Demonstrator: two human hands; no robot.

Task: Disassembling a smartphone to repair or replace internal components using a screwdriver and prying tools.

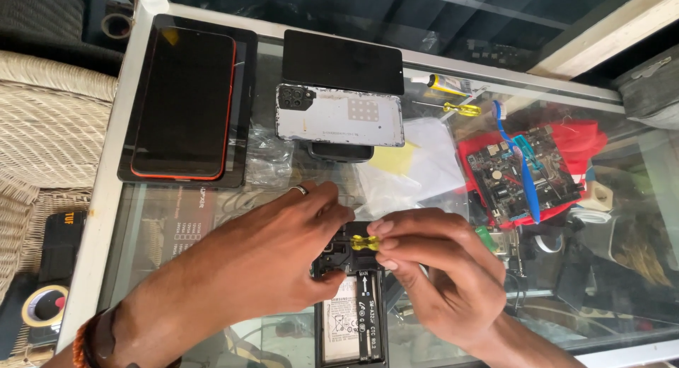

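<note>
An opened phone [351, 318] with its battery showing lies on the glass counter [152, 219] near the front edge. My left hand [276, 258], a ring on one finger, covers and holds the phone's upper left part. My right hand [438, 269] pinches a small yellow-handled screwdriver [365, 243] over the phone's top end. The tool's tip is hidden between my fingers.
A tablet with a red-edged phone on it [187, 99] lies at the back left. A black screen panel [343, 61], a grey back cover [339, 115], a glue tube [442, 83], another yellow screwdriver [461, 109], a circuit board with a blue toothbrush [523, 171] on red cloth lie behind.
</note>
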